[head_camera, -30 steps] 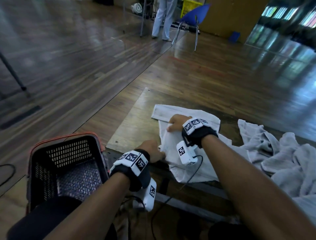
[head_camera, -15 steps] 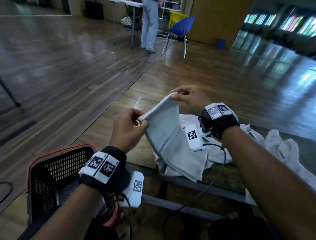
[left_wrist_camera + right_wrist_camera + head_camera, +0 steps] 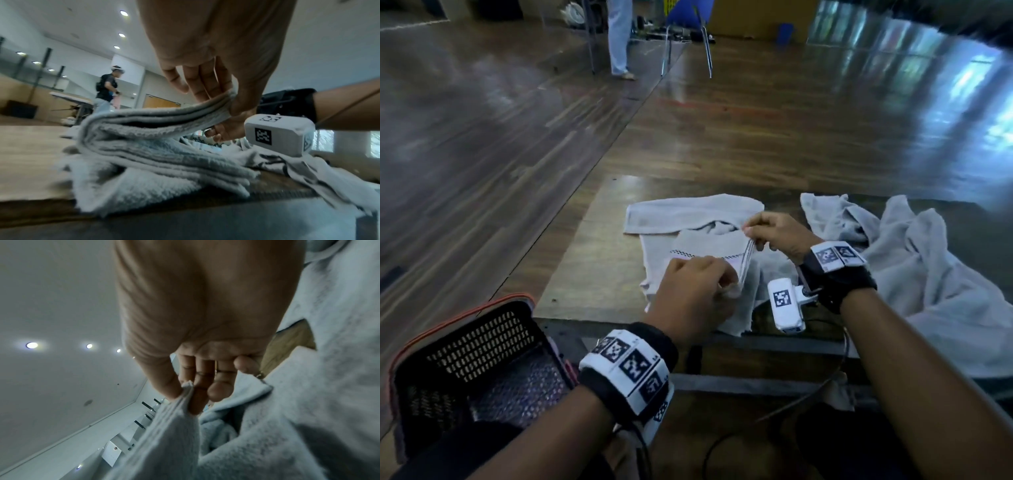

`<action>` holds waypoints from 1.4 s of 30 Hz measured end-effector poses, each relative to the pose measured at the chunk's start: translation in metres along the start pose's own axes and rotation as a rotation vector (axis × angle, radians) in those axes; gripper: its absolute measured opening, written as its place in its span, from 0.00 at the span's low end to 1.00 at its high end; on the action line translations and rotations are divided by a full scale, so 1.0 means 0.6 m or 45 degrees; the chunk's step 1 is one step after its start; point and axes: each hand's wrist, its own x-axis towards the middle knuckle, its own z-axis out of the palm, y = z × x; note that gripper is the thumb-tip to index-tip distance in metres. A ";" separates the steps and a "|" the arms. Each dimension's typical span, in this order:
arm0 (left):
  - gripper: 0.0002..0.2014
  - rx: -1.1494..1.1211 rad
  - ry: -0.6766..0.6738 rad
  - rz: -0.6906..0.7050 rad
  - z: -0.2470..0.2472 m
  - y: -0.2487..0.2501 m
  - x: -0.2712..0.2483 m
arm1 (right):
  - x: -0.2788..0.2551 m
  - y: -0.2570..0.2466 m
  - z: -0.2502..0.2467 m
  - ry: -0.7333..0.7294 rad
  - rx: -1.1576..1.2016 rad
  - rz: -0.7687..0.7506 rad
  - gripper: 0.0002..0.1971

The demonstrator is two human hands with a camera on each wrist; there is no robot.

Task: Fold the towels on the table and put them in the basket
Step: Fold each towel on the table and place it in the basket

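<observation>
- Your left hand [image 3: 693,291] and right hand [image 3: 774,234] both pinch the folded pale grey towel [image 3: 709,245] on the wooden table [image 3: 585,274].
- Wrist tags show only square codes, no readable writing.
- The black mesh basket [image 3: 476,363] sits near left.

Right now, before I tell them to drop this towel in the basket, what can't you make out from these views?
- Black mesh basket: head view, the near part of its floor is hidden by the left forearm, and the frame edge cuts its left side.
- Grey folded towel: head view, its near corner is covered by the left hand.
- Crumpled grey towel pile: head view, cut off at the right edge, so the count is unclear.
</observation>
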 end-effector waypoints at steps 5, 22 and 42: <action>0.10 0.387 -0.222 0.276 0.051 0.014 0.009 | -0.008 0.052 -0.001 0.040 -0.066 0.060 0.03; 0.06 0.444 -0.279 0.671 0.063 -0.007 0.005 | -0.030 0.086 -0.014 0.075 -0.292 0.016 0.03; 0.08 0.153 -0.439 0.457 0.050 -0.023 0.013 | -0.019 0.080 -0.007 -0.191 -0.546 0.161 0.15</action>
